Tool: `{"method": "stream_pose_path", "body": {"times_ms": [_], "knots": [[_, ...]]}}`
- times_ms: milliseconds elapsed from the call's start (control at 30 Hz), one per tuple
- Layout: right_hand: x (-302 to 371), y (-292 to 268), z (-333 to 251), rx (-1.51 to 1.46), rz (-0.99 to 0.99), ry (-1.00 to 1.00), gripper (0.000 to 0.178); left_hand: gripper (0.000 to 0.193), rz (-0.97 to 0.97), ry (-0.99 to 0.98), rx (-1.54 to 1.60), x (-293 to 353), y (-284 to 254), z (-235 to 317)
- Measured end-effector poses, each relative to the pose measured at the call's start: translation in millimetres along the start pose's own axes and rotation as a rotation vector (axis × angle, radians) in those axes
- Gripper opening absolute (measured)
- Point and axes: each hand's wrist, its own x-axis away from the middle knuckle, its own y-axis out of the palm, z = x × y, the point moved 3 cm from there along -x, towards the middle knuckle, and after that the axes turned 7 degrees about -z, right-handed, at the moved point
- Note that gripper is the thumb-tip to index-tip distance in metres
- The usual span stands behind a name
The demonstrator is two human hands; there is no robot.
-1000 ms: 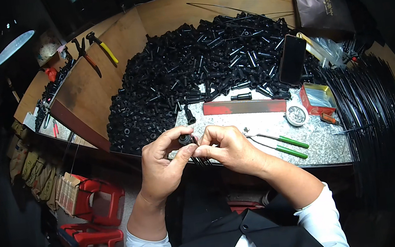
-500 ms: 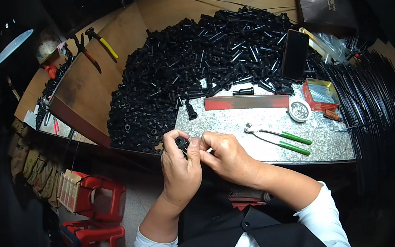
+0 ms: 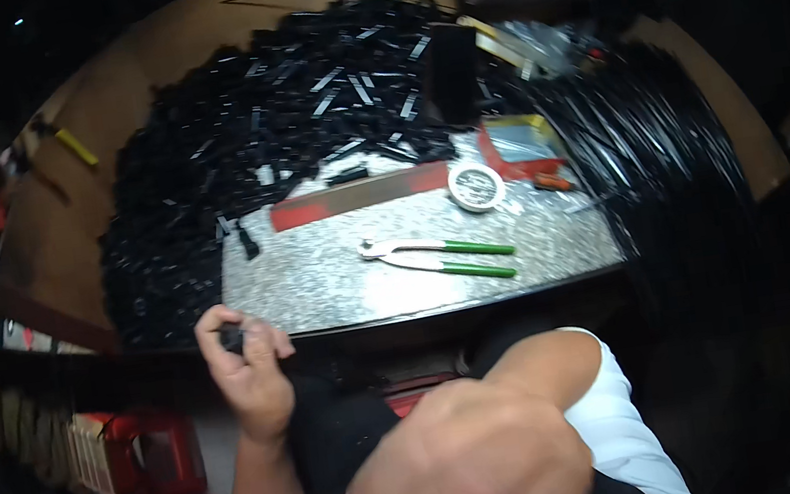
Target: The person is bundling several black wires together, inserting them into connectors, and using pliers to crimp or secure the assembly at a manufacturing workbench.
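Observation:
My left hand is just off the front edge of the table, its fingers closed round a small black tubular part. Large and blurred, my right hand is raised close to the camera in front of my chest. Only its back shows; the fingers are hidden, so whether they hold anything is unclear. On the speckled tabletop lie pincers with green handles. Beyond them is a long red and grey bar. One loose black part lies left of the bar.
A large heap of black tubular parts covers the back and left. Rightward are a white round dish, a red box, a dark phone and a bundle of black rods. Wooden boards wall the table. Red stools stand lower left.
My right hand has left my left hand and come up close to the camera. My left hand keeps hold of the black part. The whole view has shifted rightward and blurred.

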Motion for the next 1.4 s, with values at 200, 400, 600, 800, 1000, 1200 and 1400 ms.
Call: {"method": "stream_pose_path", "body": {"times_ms": [200, 400, 600, 800, 1000, 1200, 1400], "knots": [[-32.5, -1.8, -25.9, -0.210, 0.321, -0.008, 0.027, 0.007, -0.155, -0.044, 0.064, -2.8, 2.9, -8.7], [-12.4, 17.7, -50.6, -0.252, 0.530, 0.100, 0.029, 0.006, -0.142, -0.014, -0.069, 1.1, 6.5, -1.3], [-12.8, 19.7, -60.3, -0.600, 1.017, 0.471, 0.039, 0.007, -0.156, 0.042, -0.148, 5.2, 14.5, 7.7], [-20.0, 11.3, -57.9, -0.200, 0.626, 0.254, 0.040, 0.007, -0.188, 0.098, -0.214, 7.0, 18.3, 5.1], [-18.5, 16.5, -52.7, -0.292, 0.824, 0.184, 0.028, 0.006, -0.234, 0.119, -0.252, 7.2, 23.0, 0.0], [-31.4, -15.3, -51.1, 0.000, 0.335, 0.180, 0.019, 0.007, -0.227, 0.101, -0.275, 8.3, 21.0, -1.8], [-28.2, -24.0, -49.5, 0.002, 0.193, 0.051, 0.018, 0.006, -0.220, 0.099, -0.287, 9.6, 22.6, -4.5]]}}
